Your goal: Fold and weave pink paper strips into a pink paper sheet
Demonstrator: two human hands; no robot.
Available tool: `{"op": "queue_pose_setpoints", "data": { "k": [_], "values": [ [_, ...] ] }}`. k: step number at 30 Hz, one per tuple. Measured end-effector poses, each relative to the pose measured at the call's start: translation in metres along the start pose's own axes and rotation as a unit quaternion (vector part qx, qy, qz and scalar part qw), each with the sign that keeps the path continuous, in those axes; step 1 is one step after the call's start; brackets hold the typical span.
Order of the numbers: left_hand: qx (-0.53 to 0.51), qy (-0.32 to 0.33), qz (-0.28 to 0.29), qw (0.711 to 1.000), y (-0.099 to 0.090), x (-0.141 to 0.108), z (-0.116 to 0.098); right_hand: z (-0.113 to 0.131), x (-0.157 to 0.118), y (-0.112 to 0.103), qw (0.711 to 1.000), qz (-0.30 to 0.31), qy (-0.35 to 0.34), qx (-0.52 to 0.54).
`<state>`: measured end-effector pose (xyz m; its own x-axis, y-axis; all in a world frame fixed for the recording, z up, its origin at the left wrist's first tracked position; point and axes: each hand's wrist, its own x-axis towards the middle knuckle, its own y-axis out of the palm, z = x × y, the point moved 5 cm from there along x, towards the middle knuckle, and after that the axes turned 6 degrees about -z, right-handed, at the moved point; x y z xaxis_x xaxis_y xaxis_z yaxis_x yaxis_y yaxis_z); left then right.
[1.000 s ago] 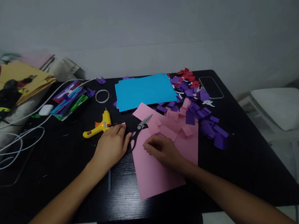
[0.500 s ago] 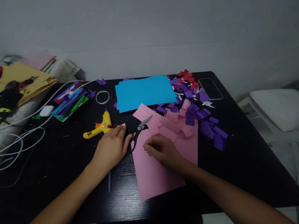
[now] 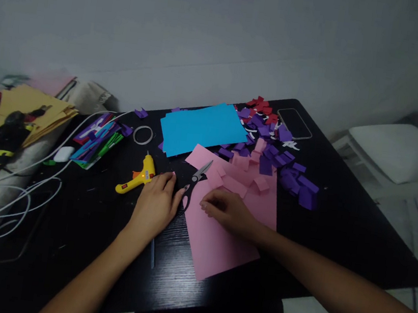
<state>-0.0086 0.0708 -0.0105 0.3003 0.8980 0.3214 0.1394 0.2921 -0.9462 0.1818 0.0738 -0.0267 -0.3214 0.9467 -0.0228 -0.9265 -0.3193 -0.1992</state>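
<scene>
My left hand [image 3: 157, 198] lies palm down on the black table, fingers stretched forward and slightly bent. A bit of pink paper [image 3: 174, 173] peeks out by its fingertips, and the thumb touches the handle of the scissors [image 3: 196, 176]. The scissors' blades rest on a large pink sheet [image 3: 214, 257]. On that sheet rests my right hand [image 3: 227, 210], fingers curled in towards the thumb, with nothing visible in them. Cut pink paper pieces [image 3: 234, 183] lie just beyond it. Beside my left hand stands a yellow glue gun [image 3: 139, 175], partly hidden by the fingers.
Blue sheets [image 3: 202, 130] lie at the back, with purple pieces [image 3: 290, 180] and red pieces [image 3: 260, 104] to their right. A phone [image 3: 295, 123] sits in the back corner. On the left are a tape ring [image 3: 143, 135], coloured strips [image 3: 98, 144] and white cables [image 3: 27, 204].
Both hands keep nearly the same place. Less of the pink bit shows at my left fingertips, and the view has shifted very slightly.
</scene>
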Motion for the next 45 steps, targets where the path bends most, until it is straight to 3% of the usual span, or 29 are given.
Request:
{"op": "queue_pose_setpoints", "data": {
  "k": [17, 33, 45],
  "values": [
    [-0.020, -0.017, 0.020, 0.999, -0.0023, -0.0014, 0.0003, -0.0012, -0.0003, -0.0004, 1.000, 0.000, -0.004, -0.003],
    [-0.049, -0.026, -0.034, 0.998, -0.0052, 0.0018, 0.0066, -0.0001, -0.0009, -0.0013, 1.000, -0.004, -0.002, -0.020],
    [-0.027, -0.007, -0.005, 1.000, 0.0006, 0.0008, 0.0045, 0.0012, -0.0008, -0.0008, 1.000, 0.001, -0.006, -0.022]
  ]
}}
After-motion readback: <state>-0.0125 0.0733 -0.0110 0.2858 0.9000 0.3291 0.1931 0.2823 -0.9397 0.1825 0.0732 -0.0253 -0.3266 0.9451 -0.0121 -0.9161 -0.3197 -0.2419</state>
